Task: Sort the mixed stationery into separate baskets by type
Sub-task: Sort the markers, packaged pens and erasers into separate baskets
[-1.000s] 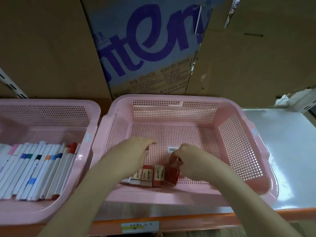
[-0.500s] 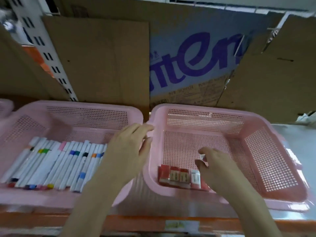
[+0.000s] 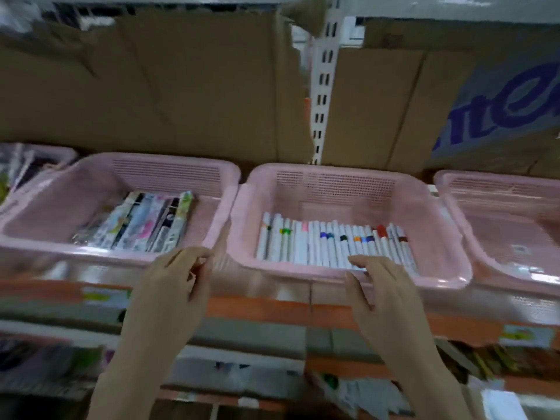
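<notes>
Presently, left to right: at the far-left edge, part of a further pink basket (image 3: 45, 159), contents blurred and not told. Next, a pink basket (image 3: 169, 165) holding flat packaged items (image 3: 142, 225) laid side by side, type not legible. Left hand (image 3: 172, 286), in front of that basket's near right corner, fingers loosely curled; the blur does not let me tell whether they hold anything. Centre, a pink basket (image 3: 333, 174) with a row of white markers (image 3: 330, 247) with coloured bands, lying parallel along its near side. Right hand (image 3: 385, 289), fingers relaxed and extended over this basket's near rim, thumb below it; nothing seen in it. Far right, a fourth pink basket (image 3: 497, 183), only partly in view. Step in hand, by judgement: between placements, no item visibly carried; the next move calls for fetching another unsorted piece and matching it to its basket. Support: a shelf with an orange front edge (image 3: 272, 310) bearing labels; cardboard boxes (image 3: 181, 92) behind; a white slotted upright (image 3: 322, 86); lower shelf stock blurred.
</notes>
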Motion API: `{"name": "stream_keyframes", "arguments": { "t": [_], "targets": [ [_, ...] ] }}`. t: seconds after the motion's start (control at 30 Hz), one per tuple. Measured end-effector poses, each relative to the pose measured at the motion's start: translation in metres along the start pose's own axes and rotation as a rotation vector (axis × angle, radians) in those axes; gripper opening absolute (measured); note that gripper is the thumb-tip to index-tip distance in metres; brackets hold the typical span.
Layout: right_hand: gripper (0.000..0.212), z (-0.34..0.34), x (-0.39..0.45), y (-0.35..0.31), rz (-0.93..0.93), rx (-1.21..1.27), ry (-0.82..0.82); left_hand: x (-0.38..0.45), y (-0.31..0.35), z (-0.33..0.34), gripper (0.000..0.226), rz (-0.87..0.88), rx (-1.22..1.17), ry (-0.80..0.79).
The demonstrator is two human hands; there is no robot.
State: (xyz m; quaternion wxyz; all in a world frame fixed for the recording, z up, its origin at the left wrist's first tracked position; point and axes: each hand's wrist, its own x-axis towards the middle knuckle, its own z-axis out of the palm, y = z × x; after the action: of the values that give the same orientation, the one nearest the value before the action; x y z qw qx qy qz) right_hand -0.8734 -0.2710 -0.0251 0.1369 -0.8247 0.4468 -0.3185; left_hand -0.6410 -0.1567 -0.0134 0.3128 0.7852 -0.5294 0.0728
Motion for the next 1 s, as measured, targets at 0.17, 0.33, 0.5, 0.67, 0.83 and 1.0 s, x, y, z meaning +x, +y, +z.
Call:
{"name": "stream_keyframes", "arguments": {
  "t": [0.17, 0.33, 0.5, 0.67, 0.83, 1.0],
  "targets": [
    [0.022, 0.032, 0.001, -0.056, 0.045, -0.037, -0.085, -0.008, -0.059, -0.03, 0.011, -0.025, -0.029, 0.034],
    [0.025, 0.071, 0.026, -0.106, 0.004, -0.017, -0.147, -0.003, -0.109, -0.044, 0.008, -0.01, -0.036, 0.017],
    [0.025, 0.126, 0.06, -0.166, -0.062, 0.049, -0.165, 0.009, -0.168, -0.071, 0.01, -0.066, -0.009, -0.041],
    [0.028, 0.177, 0.092, -0.227, -0.1, 0.147, -0.208, 0.046, -0.23, -0.104, 0.012, -0.107, 0.045, -0.029],
    [0.027, 0.22, 0.119, -0.288, -0.153, 0.163, -0.276, 0.07, -0.284, -0.13, 0.009, -0.166, 0.047, 0.006],
    [0.023, 0.262, 0.134, -0.339, -0.189, 0.165, -0.324, 0.076, -0.341, -0.145, 0.007, -0.196, 0.042, 0.007]
  ]
}}
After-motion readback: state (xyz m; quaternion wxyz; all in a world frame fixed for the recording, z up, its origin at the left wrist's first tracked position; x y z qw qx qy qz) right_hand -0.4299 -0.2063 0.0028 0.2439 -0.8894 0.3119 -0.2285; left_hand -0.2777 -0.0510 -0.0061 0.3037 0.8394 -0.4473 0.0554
